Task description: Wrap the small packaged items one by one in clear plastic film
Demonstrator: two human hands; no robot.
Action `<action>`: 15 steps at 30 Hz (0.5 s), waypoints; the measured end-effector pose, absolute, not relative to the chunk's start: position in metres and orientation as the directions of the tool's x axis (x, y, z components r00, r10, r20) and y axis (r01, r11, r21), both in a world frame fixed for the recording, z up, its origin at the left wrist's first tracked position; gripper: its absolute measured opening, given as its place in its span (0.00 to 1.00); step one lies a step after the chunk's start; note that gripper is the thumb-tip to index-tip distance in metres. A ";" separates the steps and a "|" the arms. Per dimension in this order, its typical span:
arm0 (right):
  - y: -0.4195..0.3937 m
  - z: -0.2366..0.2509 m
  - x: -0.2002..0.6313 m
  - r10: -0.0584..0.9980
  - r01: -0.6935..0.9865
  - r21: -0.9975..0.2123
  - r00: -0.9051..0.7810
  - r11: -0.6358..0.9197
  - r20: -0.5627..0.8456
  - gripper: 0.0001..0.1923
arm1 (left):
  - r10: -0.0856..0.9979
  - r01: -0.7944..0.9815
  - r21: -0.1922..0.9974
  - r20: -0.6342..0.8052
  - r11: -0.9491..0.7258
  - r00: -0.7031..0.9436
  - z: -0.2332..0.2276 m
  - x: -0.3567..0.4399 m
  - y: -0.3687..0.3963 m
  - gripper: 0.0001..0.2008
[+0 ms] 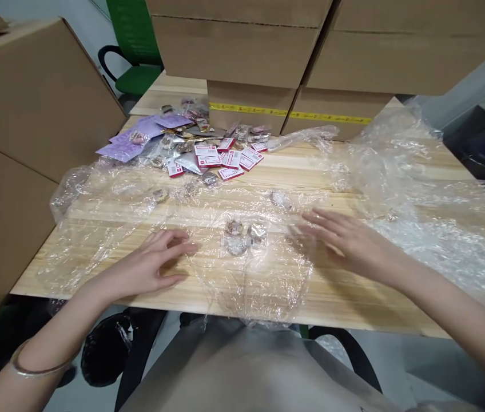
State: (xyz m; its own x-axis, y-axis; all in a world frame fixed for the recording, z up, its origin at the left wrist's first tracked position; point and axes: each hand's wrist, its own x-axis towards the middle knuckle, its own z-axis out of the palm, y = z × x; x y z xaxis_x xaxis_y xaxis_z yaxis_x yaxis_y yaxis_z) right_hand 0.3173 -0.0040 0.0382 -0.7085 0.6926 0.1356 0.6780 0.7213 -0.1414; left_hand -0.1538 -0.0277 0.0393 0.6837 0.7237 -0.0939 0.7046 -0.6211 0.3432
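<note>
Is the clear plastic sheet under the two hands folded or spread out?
Spread out: the clear plastic sheet lies flat, wrinkled, across the table.

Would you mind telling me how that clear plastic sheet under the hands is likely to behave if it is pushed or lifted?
The clear plastic sheet looks thin and crinkled, so it would probably flop and bunch. It overhangs the table edge, so it may slide easily. The small items between the left hand and right hand would likely shift with it.

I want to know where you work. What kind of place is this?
Probably a packing or stockroom workspace. Big cardboard boxes stand stacked around a wooden table, clear plastic bags lie spread across it, and a pile of small red-and-white labelled packets sits at the back.
</note>
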 end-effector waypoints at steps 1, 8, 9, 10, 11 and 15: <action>-0.017 0.038 0.318 0.671 0.652 -0.165 -0.731 0.740 0.122 0.31 | 0.725 0.706 0.295 -0.059 -0.644 0.686 0.036 -0.153 -0.029 0.24; -0.059 0.026 0.319 0.439 0.413 -0.177 -0.885 0.893 0.153 0.30 | 0.512 0.492 0.164 0.123 -0.855 0.850 0.020 -0.135 -0.038 0.36; -0.062 0.025 0.315 0.401 0.378 -0.159 -0.903 0.912 0.157 0.30 | 0.492 0.467 0.174 0.145 -0.867 0.858 0.019 -0.132 -0.039 0.37; -0.066 0.023 0.310 0.363 0.341 -0.148 -0.916 0.928 0.169 0.30 | 0.477 0.448 0.184 0.160 -0.875 0.864 0.017 -0.129 -0.040 0.37; -0.069 0.020 0.305 0.329 0.305 -0.145 -0.925 0.941 0.192 0.29 | 0.463 0.430 0.196 0.172 -0.881 0.870 0.015 -0.126 -0.041 0.37; -0.076 0.008 0.294 0.296 0.245 -0.196 -0.908 0.950 0.297 0.23 | 0.441 0.385 0.266 0.196 -0.884 0.876 0.006 -0.122 -0.044 0.33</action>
State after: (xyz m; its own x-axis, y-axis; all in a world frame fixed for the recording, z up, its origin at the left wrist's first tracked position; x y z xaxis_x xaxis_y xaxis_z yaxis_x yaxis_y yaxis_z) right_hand 0.2938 -0.0756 0.0079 -0.9079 0.2957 0.2971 0.2452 0.9495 -0.1956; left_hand -0.1224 -0.0438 0.0063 0.8758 0.4410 0.1965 0.3853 -0.8836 0.2659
